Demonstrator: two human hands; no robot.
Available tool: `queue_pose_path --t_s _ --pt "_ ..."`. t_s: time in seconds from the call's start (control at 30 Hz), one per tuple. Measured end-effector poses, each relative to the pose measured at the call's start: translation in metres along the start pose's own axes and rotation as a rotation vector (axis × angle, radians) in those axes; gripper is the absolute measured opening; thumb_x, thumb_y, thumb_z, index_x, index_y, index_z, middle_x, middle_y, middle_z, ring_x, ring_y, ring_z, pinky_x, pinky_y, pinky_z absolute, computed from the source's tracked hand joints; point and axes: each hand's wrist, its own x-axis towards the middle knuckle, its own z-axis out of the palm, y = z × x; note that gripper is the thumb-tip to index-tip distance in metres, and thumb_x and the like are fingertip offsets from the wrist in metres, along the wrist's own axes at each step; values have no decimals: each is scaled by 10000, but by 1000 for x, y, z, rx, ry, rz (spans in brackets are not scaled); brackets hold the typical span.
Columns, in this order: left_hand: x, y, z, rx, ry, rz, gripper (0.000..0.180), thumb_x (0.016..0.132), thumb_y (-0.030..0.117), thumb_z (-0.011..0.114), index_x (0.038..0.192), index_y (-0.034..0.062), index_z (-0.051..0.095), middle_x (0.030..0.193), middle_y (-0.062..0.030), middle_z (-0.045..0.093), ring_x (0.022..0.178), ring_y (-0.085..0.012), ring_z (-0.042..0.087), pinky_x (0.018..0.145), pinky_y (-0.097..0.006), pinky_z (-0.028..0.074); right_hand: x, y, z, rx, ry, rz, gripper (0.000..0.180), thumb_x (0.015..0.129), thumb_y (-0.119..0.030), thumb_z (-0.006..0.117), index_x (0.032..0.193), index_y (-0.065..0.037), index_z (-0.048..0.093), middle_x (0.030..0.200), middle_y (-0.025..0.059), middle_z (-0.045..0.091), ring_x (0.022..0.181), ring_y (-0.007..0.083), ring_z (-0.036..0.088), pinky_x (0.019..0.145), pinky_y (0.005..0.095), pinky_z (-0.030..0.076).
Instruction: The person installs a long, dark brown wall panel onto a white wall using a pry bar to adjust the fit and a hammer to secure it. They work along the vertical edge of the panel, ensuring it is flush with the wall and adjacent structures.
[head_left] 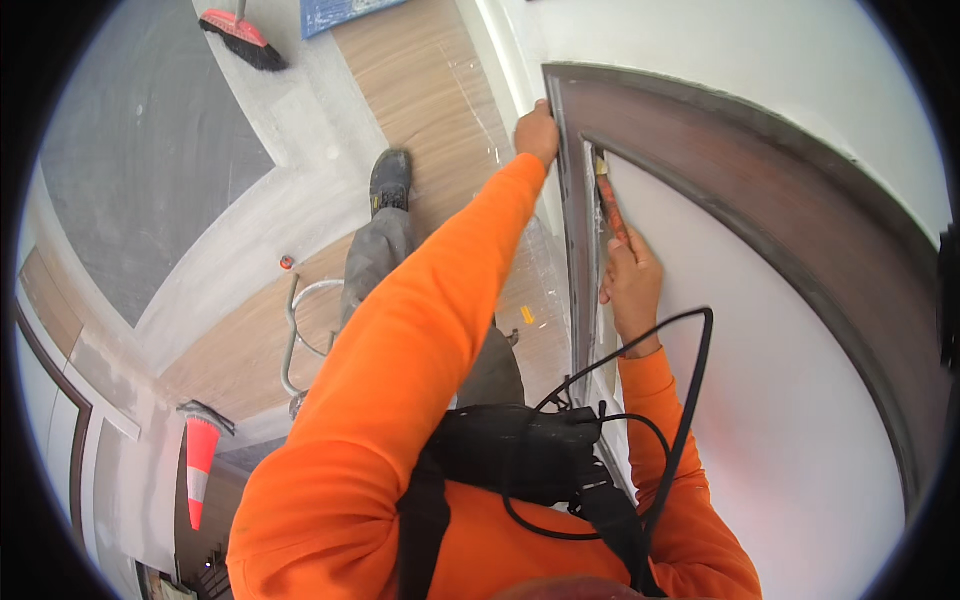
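Here, the right hand [632, 285] holds a red-handled paintbrush [611, 203] at the inner edge of a brown frame [690, 122], whose outer edge the left hand [537, 134], farther forward, grips.

reddish brush handle [612, 208], brown frame [700, 135], orange sleeves [400, 330]

A long-sleeved orange top [375, 400] is worn with grey trousers [378, 250], a dark shoe [391, 180], black straps [424, 525] and a looping black cable [686, 418].

Single head-worn fisheye view: looked steeply down, from near, at left hand [538, 134] and right hand [634, 284].
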Motion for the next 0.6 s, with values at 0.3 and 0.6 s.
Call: queue_pose_path --t_s 0.3,0.6 --pt "-47 112 -1 -289 -153 -139 611 1006 432 512 1432 0 440 1395 -184 551 1208 -302 576 1072 -426 421 -1 29 13 -339 108 -205 369 956 -172 548 1290 -21 594 881 174 654 785 333 635 726 427 486" --pt "-17 113 -19 -133 -379 -259 702 875 521 569 1399 62 476 1327 -168 543 1172 -294 527 1043 -469 376 -20 -5 20 -509 175 -99 335 952 -220 566 1245 -64 614 1045 253 688 985 460 645 846 484 499"
